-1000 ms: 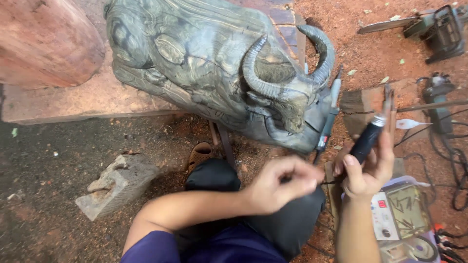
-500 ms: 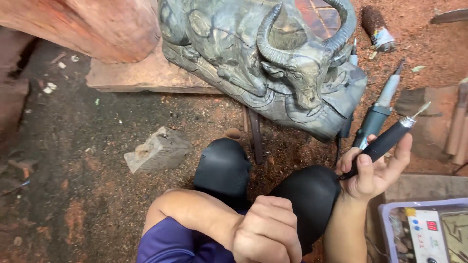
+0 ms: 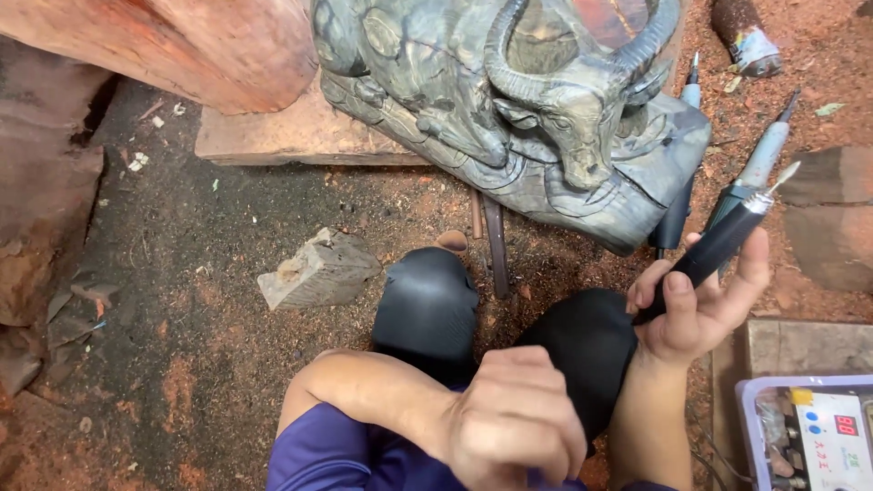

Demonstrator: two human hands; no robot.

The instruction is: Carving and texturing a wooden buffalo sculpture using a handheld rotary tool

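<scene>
A dark grey-green wooden carving of a horned buffalo (image 3: 546,118) stands on the red dirt ahead of me. My right hand (image 3: 696,309) holds a black pen-shaped carving handpiece (image 3: 727,236), its tip pointing up and right, just off the carving's lower right corner. My left hand (image 3: 518,423) is a closed, blurred fist low in the view, over my purple shirt and near my black-clad knees (image 3: 427,305). Nothing shows inside that fist.
Two more handpieces, a grey-teal one (image 3: 762,159) and a dark one (image 3: 680,214), lean by the carving's right side. A pale wood block (image 3: 318,268) lies left, thin dark rods (image 3: 496,245) under the carving, a control box (image 3: 809,436) bottom right, a reddish log (image 3: 182,45) top left.
My left hand has drawn back from the carving toward my body and closed into a fist. The right hand keeps the handpiece, now raised a little higher beside the carving.
</scene>
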